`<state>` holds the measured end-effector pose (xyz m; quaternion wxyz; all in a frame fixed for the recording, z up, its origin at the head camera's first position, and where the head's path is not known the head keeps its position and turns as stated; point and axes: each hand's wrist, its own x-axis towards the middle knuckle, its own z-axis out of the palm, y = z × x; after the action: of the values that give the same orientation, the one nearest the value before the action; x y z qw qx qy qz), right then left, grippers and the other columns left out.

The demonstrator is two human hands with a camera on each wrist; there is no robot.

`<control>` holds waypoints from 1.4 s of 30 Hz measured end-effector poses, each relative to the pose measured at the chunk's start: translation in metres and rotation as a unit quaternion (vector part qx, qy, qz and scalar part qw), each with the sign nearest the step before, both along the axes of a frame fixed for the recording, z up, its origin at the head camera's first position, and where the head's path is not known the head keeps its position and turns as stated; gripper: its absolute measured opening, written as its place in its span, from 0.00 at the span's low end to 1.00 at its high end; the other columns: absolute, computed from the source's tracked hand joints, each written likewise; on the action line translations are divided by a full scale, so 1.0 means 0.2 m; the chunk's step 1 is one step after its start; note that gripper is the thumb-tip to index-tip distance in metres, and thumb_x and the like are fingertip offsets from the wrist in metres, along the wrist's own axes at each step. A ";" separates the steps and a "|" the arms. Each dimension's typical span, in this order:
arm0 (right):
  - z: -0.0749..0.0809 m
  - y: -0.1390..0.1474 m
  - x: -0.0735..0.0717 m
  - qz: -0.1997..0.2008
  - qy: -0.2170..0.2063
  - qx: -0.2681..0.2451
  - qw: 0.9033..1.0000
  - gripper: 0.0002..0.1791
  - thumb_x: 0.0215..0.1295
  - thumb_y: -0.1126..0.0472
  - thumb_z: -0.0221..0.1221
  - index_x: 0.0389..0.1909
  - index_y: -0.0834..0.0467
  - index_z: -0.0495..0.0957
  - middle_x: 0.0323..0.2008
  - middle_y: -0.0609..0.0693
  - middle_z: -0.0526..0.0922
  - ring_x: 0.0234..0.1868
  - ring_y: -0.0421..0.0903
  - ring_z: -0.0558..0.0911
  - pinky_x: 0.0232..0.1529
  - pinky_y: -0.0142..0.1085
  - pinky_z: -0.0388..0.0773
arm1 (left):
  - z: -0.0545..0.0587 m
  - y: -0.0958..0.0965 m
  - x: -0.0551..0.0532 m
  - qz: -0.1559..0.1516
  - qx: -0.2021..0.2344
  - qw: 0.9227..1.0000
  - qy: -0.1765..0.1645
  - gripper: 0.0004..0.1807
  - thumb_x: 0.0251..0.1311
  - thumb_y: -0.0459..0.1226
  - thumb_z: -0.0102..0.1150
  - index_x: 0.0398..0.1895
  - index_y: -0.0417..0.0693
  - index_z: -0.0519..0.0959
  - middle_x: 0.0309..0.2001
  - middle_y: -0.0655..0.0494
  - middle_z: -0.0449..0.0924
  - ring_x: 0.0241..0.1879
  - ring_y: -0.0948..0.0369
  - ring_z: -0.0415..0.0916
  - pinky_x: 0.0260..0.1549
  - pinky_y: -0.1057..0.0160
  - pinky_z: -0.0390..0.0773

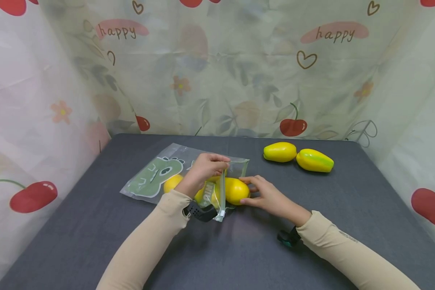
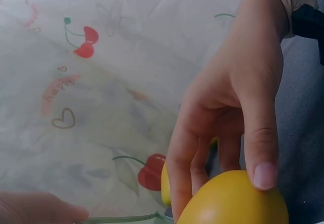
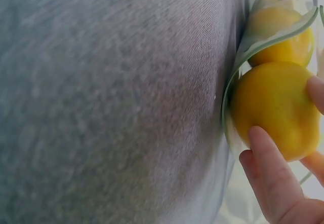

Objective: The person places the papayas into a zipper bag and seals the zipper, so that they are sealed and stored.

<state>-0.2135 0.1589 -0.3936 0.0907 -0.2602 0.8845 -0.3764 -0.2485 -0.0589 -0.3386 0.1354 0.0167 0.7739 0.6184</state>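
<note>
A clear zip bag with a green cartoon animal print lies on the dark table, its mouth facing right. My left hand pinches the upper edge of the bag's mouth between thumb and fingers. My right hand grips the right end of a yellow papaya, fingers spread round it. That papaya sits partly inside the mouth; in the right wrist view the green-edged rim curves beside it. Behind it inside the bag are more yellow fruits, partly hidden by the plastic and my left hand.
Two yellow papayas with greenish tinges, one on the left and one on the right, lie end to end at the table's back right. The dark table is enclosed by a printed curtain at the back and sides.
</note>
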 end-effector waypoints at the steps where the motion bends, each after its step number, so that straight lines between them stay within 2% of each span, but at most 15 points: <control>1: 0.00 0.00 0.00 0.002 -0.001 -0.004 1.000 0.35 0.60 0.51 0.65 0.66 0.58 0.66 0.58 0.57 0.71 0.53 0.54 0.79 0.51 0.42 0.80 | 0.00 0.00 0.00 0.001 -0.001 1.000 0.001 0.15 0.60 0.33 0.60 0.49 0.37 0.82 0.47 0.42 0.82 0.31 0.60 0.73 0.40 0.63 0.78; 6: 0.01 -0.03 0.00 0.009 -0.015 -0.025 1.000 0.31 0.61 0.53 0.65 0.62 0.58 0.68 0.62 0.56 0.72 0.55 0.54 0.79 0.50 0.41 0.80 | 0.00 0.00 -0.01 -0.003 -0.003 1.000 0.003 0.16 0.60 0.34 0.60 0.51 0.36 0.81 0.46 0.44 0.82 0.34 0.59 0.74 0.50 0.53 0.77; 14: 0.01 -0.05 0.01 0.008 -0.030 -0.035 0.999 0.25 0.61 0.57 0.65 0.56 0.57 0.69 0.58 0.56 0.75 0.55 0.54 0.80 0.49 0.40 0.81 | 0.00 0.00 -0.01 0.001 0.005 1.000 -0.002 0.17 0.60 0.34 0.61 0.51 0.36 0.81 0.47 0.45 0.82 0.35 0.59 0.74 0.53 0.51 0.76; 18: 0.01 -0.06 0.02 0.024 -0.024 -0.044 0.998 0.23 0.61 0.60 0.65 0.56 0.58 0.69 0.57 0.57 0.74 0.53 0.54 0.81 0.49 0.40 0.81 | 0.00 0.00 -0.01 0.001 0.005 1.000 -0.004 0.17 0.60 0.33 0.61 0.51 0.37 0.81 0.45 0.48 0.81 0.34 0.59 0.73 0.52 0.53 0.77; 26: 0.01 -0.08 0.04 0.043 -0.003 -0.042 0.998 0.22 0.62 0.64 0.64 0.56 0.59 0.71 0.54 0.56 0.74 0.54 0.52 0.79 0.51 0.42 0.80 | 0.00 0.00 0.00 -0.001 0.005 1.000 0.001 0.16 0.59 0.33 0.61 0.50 0.37 0.82 0.42 0.49 0.81 0.31 0.61 0.72 0.43 0.61 0.78; 34: 0.02 -0.09 0.06 0.052 -0.030 -0.053 0.997 0.23 0.62 0.63 0.63 0.57 0.58 0.71 0.55 0.55 0.75 0.54 0.52 0.79 0.48 0.34 0.81 | 0.00 0.00 -0.01 0.000 0.007 1.000 0.004 0.16 0.60 0.32 0.60 0.50 0.36 0.81 0.35 0.54 0.79 0.28 0.62 0.71 0.41 0.61 0.77; 42: 0.01 -0.09 0.06 0.066 -0.028 -0.059 0.996 0.22 0.62 0.64 0.63 0.58 0.58 0.72 0.55 0.54 0.77 0.56 0.54 0.79 0.50 0.35 0.80 | 0.00 0.00 -0.01 0.004 0.006 1.000 0.007 0.15 0.59 0.32 0.61 0.50 0.36 0.82 0.34 0.54 0.80 0.28 0.62 0.71 0.42 0.60 0.77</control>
<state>-0.2006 0.1411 -0.3908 0.1248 -0.3126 0.8385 -0.4285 -0.2504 -0.0592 -0.3390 0.1270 0.0186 0.7711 0.6236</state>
